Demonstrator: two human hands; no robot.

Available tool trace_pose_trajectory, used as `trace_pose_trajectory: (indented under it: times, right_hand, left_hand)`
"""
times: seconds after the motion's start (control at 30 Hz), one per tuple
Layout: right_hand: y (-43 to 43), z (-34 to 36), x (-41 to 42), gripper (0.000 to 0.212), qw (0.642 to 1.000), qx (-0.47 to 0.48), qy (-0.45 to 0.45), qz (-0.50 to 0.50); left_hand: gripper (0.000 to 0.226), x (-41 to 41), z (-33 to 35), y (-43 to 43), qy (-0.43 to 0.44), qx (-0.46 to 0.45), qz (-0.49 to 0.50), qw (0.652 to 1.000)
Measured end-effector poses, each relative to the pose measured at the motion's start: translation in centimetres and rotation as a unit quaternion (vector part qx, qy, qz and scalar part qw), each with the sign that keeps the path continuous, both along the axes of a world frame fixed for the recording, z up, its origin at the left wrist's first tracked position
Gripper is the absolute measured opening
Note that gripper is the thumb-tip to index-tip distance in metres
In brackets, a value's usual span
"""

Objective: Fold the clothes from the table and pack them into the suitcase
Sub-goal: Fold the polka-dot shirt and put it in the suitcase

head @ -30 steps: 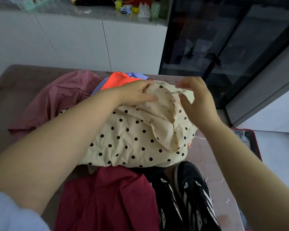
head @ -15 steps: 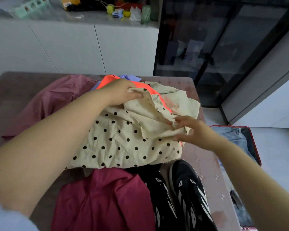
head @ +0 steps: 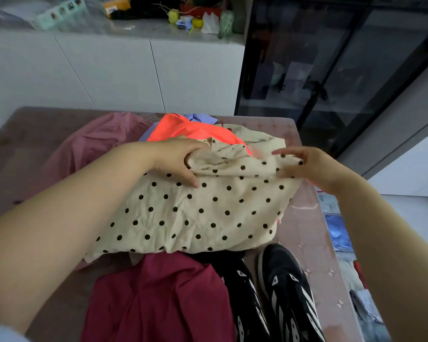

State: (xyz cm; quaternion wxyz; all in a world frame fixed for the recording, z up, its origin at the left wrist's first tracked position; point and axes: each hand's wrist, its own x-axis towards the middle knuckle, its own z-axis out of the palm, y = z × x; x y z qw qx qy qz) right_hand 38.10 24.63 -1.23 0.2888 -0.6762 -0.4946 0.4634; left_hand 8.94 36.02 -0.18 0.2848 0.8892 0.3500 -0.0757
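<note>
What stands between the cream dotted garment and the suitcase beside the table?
Nothing visible does. Only the bare edge of the pink-covered table separates the cream fabric garment with black dots from the red-rimmed suitcase at the right. The pair of black sneakers with white stripes sits nearer the person, off that path.

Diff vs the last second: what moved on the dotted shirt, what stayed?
The right hand moved from the top edge of the dotted shirt down to its right side, fingers now stretched out over the cloth; whether it pinches is unclear. The raised flap now lies flatter. The left hand kept gripping a bunch near the top. Red garment and black shoes stayed put.
</note>
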Motion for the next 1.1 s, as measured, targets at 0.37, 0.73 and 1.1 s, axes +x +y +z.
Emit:
trace_pose_trajectory:
  times: [0.37, 0.73, 1.1]
  right_hand:
    - [-2.0, 2.1, 1.3, 0.021, 0.973, 0.058, 0.217, 0.048]
    - [1.6, -2.1, -0.7, 0.02, 0.946, 0.065, -0.316, 0.028]
    - [2.6, -2.4, -1.2, 0.011, 0.976, 0.106, 0.031, -0.19]
  left_hand:
    - [0.035, -1.4, 2.0, 0.6, -0.182, -0.134, 0.118, 0.967]
    - [0.058, -4.6, -1.4, 1.6, -0.061, 0.103, 0.228, 0.966]
    - [0.02, -4.1, -1.4, 2.9, -0.354, -0.032, 0.344, 0.869]
